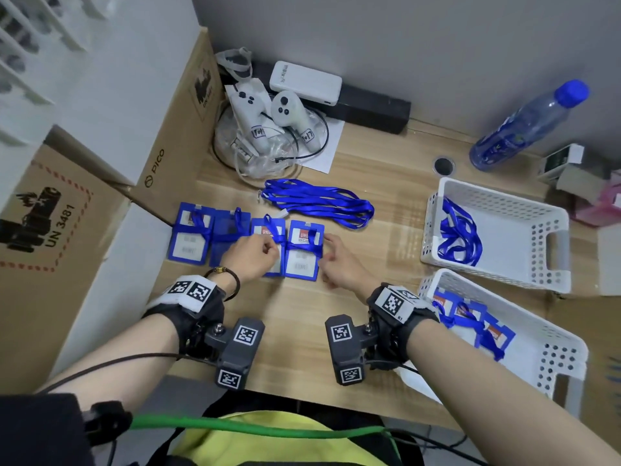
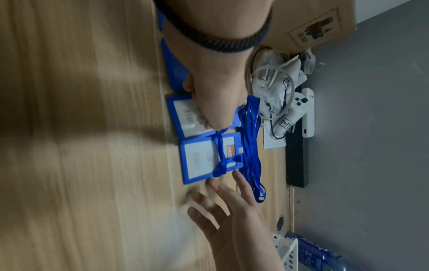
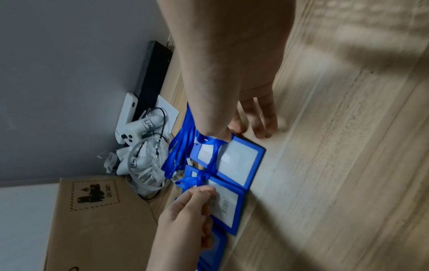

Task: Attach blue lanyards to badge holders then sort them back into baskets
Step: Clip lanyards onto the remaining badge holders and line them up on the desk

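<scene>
Four holders [image 1: 248, 240] lie in a row on the desk [image 1: 386, 203] in front of me, each with a blue strap wound round it, so I judge the attaching largely done for these. Loose lanyards [image 1: 319, 203] still lie in a bundle just past the row, at twelve o'clock from my hands, so more attaching is probably left, and none of the four on the desk has gone back into a basket.

My left hand [image 1: 253, 258] sits on the third holder from the left, fingers curled and pinching near the strap at its middle; from the right wrist view it looks like I hold the strap's knot, though blur keeps me from being sure. My right hand [image 1: 339, 264] is at the right edge of the fourth holder [image 1: 304, 250], fingers spread and loosely bent, tips touching or just beside the edge, holding nothing.

Containers, both white and perforated, stand at my three o'clock. The far basket [image 1: 544, 210] holds only a loose tangle of lanyards. The near basket [image 1: 557, 361], at about four o'clock, holds several holders with straps on them, which I take as finished ones already sorted. I can't count them exactly.
</scene>
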The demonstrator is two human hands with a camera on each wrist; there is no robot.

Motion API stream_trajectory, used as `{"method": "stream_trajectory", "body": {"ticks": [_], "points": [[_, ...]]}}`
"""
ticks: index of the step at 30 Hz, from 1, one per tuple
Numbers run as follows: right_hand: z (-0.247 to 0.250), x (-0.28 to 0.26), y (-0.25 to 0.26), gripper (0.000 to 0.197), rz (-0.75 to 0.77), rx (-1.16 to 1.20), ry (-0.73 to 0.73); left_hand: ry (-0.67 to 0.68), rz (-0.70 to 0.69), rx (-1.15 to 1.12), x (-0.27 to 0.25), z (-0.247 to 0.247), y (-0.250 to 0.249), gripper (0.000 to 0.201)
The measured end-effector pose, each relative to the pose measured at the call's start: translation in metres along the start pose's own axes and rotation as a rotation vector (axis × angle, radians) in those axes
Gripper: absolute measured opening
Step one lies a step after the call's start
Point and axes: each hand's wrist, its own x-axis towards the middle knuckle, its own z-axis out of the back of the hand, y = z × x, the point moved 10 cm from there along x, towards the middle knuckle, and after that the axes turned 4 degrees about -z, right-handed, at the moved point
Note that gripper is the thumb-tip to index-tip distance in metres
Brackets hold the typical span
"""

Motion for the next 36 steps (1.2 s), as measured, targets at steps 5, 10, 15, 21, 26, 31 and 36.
{"method": "stream_trajectory", "body": {"ticks": [5, 10, 15, 21, 26, 31, 36], "points": [[0.031, -0.021, -0.016, 0.011, -0.004, 0.114, -0.022, 0.038, -0.048, -0.032, -0.004, -0.017, -0.050, 0.029], [0.084, -0.060, -0.050, 0.027, 0.012, 0.243, -0.092, 0.179, -0.191, -0.086, -0.011, -0.062, -0.135, 0.035], [0.165, -0.110, -0.124, 0.043, -0.057, 0.357, -0.474, 0.192, -0.319, -0.006, -0.021, -0.099, -0.211, 0.052], [0.212, -0.164, -0.235, 0.017, -0.273, 0.398, -0.763, 0.300, -0.517, -0.039, -0.045, -0.149, -0.286, 0.045], [0.193, -0.158, -0.300, 0.047, -0.436, 0.515, -0.528, 0.457, -0.569, 0.029, -0.062, -0.192, -0.313, 0.028], [0.191, -0.138, -0.304, 0.034, -0.355, 0.543, -0.511, 0.595, -0.542, 0.194, -0.060, -0.220, -0.307, 0.016], [0.198, -0.146, -0.298, 0.019, -0.337, 0.585, -0.604, 0.666, -0.439, 0.229, -0.059, -0.225, -0.309, 0.013]]}}
